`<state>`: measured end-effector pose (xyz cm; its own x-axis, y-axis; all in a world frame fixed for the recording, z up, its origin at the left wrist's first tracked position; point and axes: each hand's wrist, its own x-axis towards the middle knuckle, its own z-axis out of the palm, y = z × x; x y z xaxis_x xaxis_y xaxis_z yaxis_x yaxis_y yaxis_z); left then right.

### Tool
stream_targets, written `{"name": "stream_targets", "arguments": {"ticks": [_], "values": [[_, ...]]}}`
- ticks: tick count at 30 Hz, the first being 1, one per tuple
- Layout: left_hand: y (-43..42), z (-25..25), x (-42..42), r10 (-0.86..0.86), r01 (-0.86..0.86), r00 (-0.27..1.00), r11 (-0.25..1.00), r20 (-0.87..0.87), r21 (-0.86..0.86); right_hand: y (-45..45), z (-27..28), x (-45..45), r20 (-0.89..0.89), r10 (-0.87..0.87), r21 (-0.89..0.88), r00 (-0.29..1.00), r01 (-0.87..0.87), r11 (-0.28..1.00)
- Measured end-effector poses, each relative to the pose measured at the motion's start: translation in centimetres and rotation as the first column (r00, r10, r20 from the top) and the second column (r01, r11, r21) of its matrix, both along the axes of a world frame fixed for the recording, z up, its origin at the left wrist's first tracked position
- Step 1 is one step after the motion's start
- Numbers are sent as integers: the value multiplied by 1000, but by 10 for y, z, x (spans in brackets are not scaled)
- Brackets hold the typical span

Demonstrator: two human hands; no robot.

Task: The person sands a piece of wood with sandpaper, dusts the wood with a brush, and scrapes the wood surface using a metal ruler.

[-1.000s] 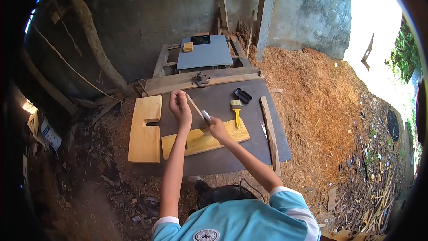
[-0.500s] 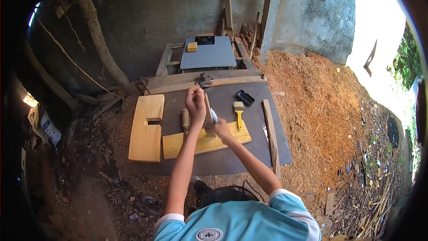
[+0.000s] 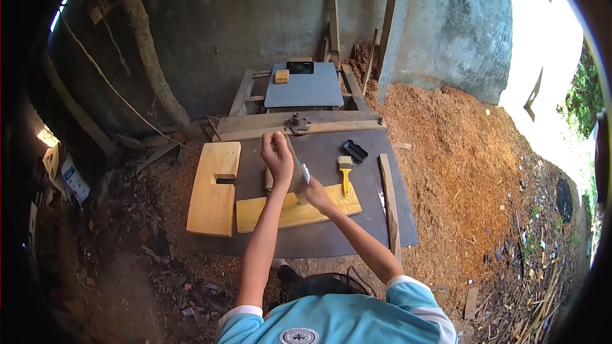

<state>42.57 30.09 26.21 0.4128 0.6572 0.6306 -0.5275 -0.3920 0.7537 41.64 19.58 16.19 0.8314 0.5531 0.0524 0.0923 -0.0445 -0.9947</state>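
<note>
My left hand (image 3: 278,158) is closed around the upper end of a narrow wooden strip (image 3: 297,169), held steeply tilted. The strip's lower end comes down at a yellow board (image 3: 274,213) lying across the table. In my right hand (image 3: 317,195) is a small whitish flat piece (image 3: 306,173), at the strip's right side; its kind is not clear. Partly hidden behind my left wrist lies a tool with a wooden handle (image 3: 268,179). A yellow-handled paintbrush (image 3: 345,178) rests just beyond the yellow board's right end.
The dark table (image 3: 319,242) also bears a notched wooden block (image 3: 210,204), a black case (image 3: 354,150) and a long wooden strip (image 3: 390,197). Behind stands a grey panel (image 3: 306,92) with a small yellow block (image 3: 282,76) and a phone (image 3: 300,67). Sawdust (image 3: 440,153) is heaped at right.
The view has tilted slightly, so the table sits a little lower in it. Both hands keep their holds, and the whitish piece has shifted slightly down along the strip.
</note>
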Motion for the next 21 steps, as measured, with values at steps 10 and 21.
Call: {"name": "stream_targets", "arguments": {"ticks": [10,21], "values": [[-4,-10,-10,41,-43,997,999,65,24,17,-27,0,182,33,142,983,-60,988],[10,-16,-25,-245,275,958,930,149,-243,39,37,-19,373,-16,269,928,-92,959]]}}
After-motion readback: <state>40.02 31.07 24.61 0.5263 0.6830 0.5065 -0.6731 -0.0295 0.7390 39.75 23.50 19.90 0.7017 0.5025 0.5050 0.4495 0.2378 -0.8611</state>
